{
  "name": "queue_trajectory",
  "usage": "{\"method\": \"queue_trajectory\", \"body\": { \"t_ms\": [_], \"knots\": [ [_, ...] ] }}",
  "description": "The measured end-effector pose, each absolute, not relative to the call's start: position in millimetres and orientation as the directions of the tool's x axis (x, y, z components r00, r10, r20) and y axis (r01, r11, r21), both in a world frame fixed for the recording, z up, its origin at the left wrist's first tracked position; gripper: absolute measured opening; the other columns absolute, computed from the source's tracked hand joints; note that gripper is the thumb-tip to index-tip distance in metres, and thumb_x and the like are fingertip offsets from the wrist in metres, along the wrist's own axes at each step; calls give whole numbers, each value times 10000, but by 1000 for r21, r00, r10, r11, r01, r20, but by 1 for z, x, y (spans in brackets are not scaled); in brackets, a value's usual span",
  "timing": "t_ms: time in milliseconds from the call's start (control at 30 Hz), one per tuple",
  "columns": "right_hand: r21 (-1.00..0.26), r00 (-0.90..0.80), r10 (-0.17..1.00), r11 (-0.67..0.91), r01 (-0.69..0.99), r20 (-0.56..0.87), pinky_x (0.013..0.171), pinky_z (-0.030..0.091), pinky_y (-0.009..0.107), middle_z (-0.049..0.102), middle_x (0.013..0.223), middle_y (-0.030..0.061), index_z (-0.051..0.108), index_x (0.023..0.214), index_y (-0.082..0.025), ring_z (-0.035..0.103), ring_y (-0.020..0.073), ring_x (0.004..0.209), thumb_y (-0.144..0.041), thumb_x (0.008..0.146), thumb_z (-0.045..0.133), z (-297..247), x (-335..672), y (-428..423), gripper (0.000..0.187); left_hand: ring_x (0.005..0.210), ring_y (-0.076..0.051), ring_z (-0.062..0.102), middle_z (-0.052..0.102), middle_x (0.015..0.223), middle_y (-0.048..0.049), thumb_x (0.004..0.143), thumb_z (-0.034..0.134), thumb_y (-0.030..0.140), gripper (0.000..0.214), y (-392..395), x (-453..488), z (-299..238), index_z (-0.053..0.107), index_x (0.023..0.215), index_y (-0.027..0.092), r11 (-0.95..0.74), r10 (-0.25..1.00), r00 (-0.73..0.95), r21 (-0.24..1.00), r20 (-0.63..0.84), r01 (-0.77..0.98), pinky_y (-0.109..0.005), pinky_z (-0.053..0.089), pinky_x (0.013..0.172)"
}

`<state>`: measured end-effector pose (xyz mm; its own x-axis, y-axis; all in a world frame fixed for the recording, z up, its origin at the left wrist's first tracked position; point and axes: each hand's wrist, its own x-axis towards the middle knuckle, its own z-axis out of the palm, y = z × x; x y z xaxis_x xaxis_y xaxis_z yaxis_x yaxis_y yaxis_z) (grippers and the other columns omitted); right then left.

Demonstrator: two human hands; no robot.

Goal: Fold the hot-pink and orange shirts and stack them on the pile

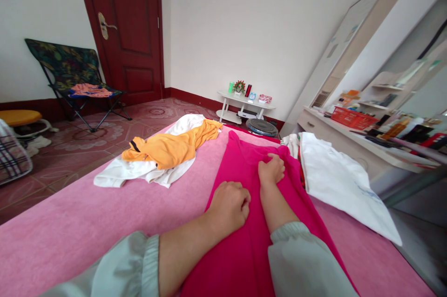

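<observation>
A bright magenta garment (244,157) lies stretched lengthwise on the pink bed cover (87,222). My left hand (228,206) rests on it near its left edge, fingers curled into a loose fist on the cloth. Farther up, my right hand (270,170) is closed, pinching a fold of the same magenta cloth. Both forearms come from pale grey-green sleeves. An orange garment (171,148) lies on a white one (139,173) to the left. A white shirt (335,180) lies at the right edge of the bed.
A dressing table (352,148) with a red basket (354,118) and bottles stands at the right. A small white shelf table (244,101) stands against the far wall. A folding chair (75,80), a dark red door (129,27) and a yellow stool (19,118) are at the left.
</observation>
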<state>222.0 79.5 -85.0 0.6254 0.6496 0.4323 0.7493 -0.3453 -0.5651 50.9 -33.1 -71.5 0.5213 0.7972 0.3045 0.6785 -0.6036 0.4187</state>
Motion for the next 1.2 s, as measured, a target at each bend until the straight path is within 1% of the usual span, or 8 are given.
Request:
{"method": "queue_trajectory", "body": {
  "t_ms": [167,367,500,667,767,867,1067,1200],
  "knots": [
    [-209,148,711,-1,978,687,1032,223,492,569,1205,66,657,978,-210,398,273,1165,-161,761,481,-83,205,81,284,1006,-228,526,600,1054,-79,809,482,221,276,-29,49,-71,631,1038,183,-522,843,369,430,391,737,-360,409,911],
    [1,-244,775,300,954,583,962,326,323,611,1109,67,657,957,-190,471,207,1056,-81,795,431,-67,188,108,299,1085,-272,483,556,1141,-136,820,462,269,369,-23,49,-75,607,1123,117,-441,890,336,391,308,808,-405,392,977],
    [-7,-44,859,55,998,510,909,366,335,620,1082,115,619,1080,-153,509,236,1057,-122,831,420,-63,198,140,320,1092,-280,474,550,1155,-135,824,457,283,375,-22,50,-76,608,1128,125,-442,889,338,386,310,809,-421,393,979],
    [-35,234,906,-237,971,354,805,423,400,628,1062,180,594,1163,-135,553,305,1033,-384,859,484,-68,222,162,407,1093,-285,471,547,1169,-137,820,460,279,377,-22,50,-74,608,1132,130,-437,894,342,394,289,809,-444,386,982],
    [19,195,925,-213,977,327,788,425,375,639,1036,150,654,1078,-186,557,294,1025,-398,835,518,-71,227,161,351,1103,-287,465,544,1179,-137,822,456,277,378,-21,50,-75,606,1137,132,-438,894,341,396,291,807,-447,381,988],
    [85,114,891,-167,982,439,811,403,378,633,1014,155,690,981,-165,550,284,1015,-324,845,477,-73,228,155,299,1113,-289,461,539,1195,-137,820,459,278,385,-20,51,-78,603,1147,135,-446,888,341,395,308,804,-446,381,989],
    [81,208,829,-290,954,519,806,375,423,625,971,167,684,964,-122,547,303,966,-196,806,467,-73,231,152,278,1152,-289,452,523,1241,-136,831,439,264,393,-20,51,-79,595,1170,142,-458,881,358,377,308,805,-449,362,1013],
    [78,109,796,-192,978,595,844,346,420,597,1012,165,673,982,-139,499,292,1007,-128,813,434,-67,217,152,293,1173,-289,445,521,1258,-137,837,435,276,405,-21,51,-77,586,1187,139,-455,886,370,372,279,809,-449,349,1029]
  ]
}}
